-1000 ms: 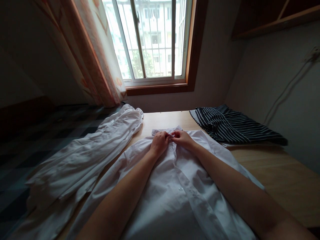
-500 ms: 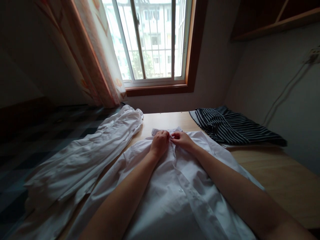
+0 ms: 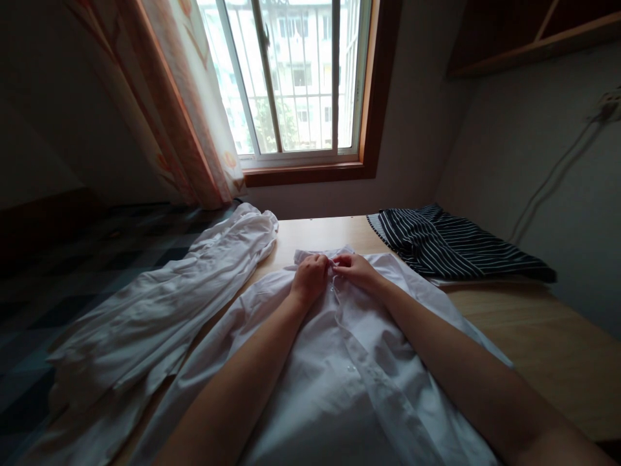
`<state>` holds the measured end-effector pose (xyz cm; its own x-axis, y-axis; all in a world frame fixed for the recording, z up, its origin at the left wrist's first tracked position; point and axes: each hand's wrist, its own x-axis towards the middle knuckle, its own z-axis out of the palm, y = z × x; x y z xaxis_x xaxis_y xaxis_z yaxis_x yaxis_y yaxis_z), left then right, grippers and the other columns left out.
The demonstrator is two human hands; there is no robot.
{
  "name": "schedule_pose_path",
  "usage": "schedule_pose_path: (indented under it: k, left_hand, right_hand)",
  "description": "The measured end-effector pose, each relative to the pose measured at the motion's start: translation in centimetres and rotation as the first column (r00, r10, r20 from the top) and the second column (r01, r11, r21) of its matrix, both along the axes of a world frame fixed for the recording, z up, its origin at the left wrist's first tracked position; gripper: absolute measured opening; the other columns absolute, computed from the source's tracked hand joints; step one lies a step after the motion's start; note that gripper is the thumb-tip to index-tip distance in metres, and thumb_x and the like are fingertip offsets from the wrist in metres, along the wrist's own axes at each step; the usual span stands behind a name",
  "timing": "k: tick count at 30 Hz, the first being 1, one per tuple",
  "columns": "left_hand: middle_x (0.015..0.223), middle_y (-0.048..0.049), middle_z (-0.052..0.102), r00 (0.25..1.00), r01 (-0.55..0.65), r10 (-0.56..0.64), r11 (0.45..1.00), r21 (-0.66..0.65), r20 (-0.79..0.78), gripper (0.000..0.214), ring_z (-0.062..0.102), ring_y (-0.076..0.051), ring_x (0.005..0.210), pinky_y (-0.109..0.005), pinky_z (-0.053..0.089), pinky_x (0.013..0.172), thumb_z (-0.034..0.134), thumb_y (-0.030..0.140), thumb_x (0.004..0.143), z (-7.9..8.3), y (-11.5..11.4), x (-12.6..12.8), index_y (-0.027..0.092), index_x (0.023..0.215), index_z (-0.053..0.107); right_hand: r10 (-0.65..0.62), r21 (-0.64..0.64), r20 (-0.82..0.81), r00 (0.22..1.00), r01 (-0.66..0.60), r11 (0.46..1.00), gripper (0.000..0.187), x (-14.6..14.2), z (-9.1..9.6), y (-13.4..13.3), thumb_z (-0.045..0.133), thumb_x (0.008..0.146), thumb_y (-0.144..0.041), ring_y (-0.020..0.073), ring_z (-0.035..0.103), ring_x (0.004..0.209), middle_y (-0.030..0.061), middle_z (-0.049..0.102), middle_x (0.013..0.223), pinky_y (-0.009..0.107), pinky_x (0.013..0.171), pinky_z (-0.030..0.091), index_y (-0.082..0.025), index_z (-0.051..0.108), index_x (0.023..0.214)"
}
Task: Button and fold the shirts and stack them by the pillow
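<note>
A white button-up shirt point(image 3: 310, 375) lies front up on the wooden table, its collar point(image 3: 348, 249) toward the window. Just below the collar, my left hand point(image 3: 311, 277) is closed on the left side of the front opening. My right hand point(image 3: 358, 272) pinches the other edge of the opening, its fingertips almost meeting those of the left. The small part between the fingertips is mostly hidden. Lower down the front, the placket runs open in a loose fold, with a small button point(image 3: 351, 368) visible beside it.
Another crumpled white garment point(image 3: 169, 304) lies along the left, partly over a dark checked cloth point(image 3: 29, 323). A black-and-white striped garment point(image 3: 451, 249) rests on the table point(image 3: 528, 330) at the back right. Beyond stand a window point(image 3: 295, 84) and a curtain point(image 3: 179, 110).
Both hands stay at the collar end with only slight finger movement. The placket edge just under the fingers has shifted a little, and a button now shows there.
</note>
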<state>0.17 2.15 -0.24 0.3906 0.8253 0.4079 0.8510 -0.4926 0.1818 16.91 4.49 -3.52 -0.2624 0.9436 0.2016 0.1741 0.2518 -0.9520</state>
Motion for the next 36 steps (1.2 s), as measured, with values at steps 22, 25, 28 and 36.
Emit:
schedule_pose_path:
  k: [22, 25, 28, 36]
  left_hand:
    - [0.095, -0.0089, 0.077, 0.919, -0.033, 0.119, 0.973, -0.229, 0.376, 0.024, 0.069, -0.022, 0.088, -0.031, 0.05, 0.081, 0.053, 0.019, 0.089, -0.2, 0.6, -0.3, 0.016, 0.092, 0.077]
    - [0.088, -0.0092, 0.076, 0.908, -0.057, 0.157, 0.965, -0.258, 0.388, 0.025, 0.068, -0.021, 0.081, -0.03, 0.048, 0.075, 0.056, 0.028, 0.091, -0.1, 0.5, -0.1, 0.014, 0.089, 0.077]
    - [0.087, -0.0098, 0.076, 0.9, -0.078, 0.181, 0.962, -0.263, 0.397, 0.025, 0.068, -0.021, 0.08, -0.029, 0.046, 0.072, 0.061, 0.033, 0.09, -0.1, 0.4, 0.0, 0.013, 0.089, 0.076]
    - [0.089, -0.0103, 0.076, 0.902, -0.107, 0.216, 0.951, -0.289, 0.375, 0.022, 0.068, -0.022, 0.083, -0.028, 0.043, 0.07, 0.062, 0.031, 0.089, -0.2, 0.6, 0.0, 0.014, 0.09, 0.076]
  right_hand:
    - [-0.337, 0.29, 0.201, 0.92, 0.272, 0.917, 0.012, -1.8, 0.4, -1.2, 0.065, 0.08, -0.014, 0.0177, 0.069, 0.078, 0.0041, 0.077, 0.085, 0.027, 0.076, 0.051, -0.019, 0.076, 0.082]
    - [-0.352, 0.311, 0.222, 0.91, 0.276, 0.91, 0.011, -2.0, 0.5, -1.4, 0.065, 0.081, -0.015, 0.0178, 0.069, 0.079, 0.0052, 0.077, 0.086, 0.028, 0.076, 0.051, -0.018, 0.076, 0.084]
    - [-0.367, 0.333, 0.24, 0.899, 0.279, 0.901, 0.012, -2.1, 0.6, -1.6, 0.065, 0.081, -0.014, 0.0181, 0.068, 0.08, 0.0055, 0.076, 0.087, 0.028, 0.077, 0.05, -0.017, 0.076, 0.085]
    - [-0.376, 0.334, 0.294, 0.879, 0.274, 0.902, 0.014, -2.2, 0.9, -1.9, 0.065, 0.081, -0.012, 0.0176, 0.067, 0.082, 0.005, 0.076, 0.089, 0.027, 0.078, 0.049, -0.018, 0.076, 0.086]
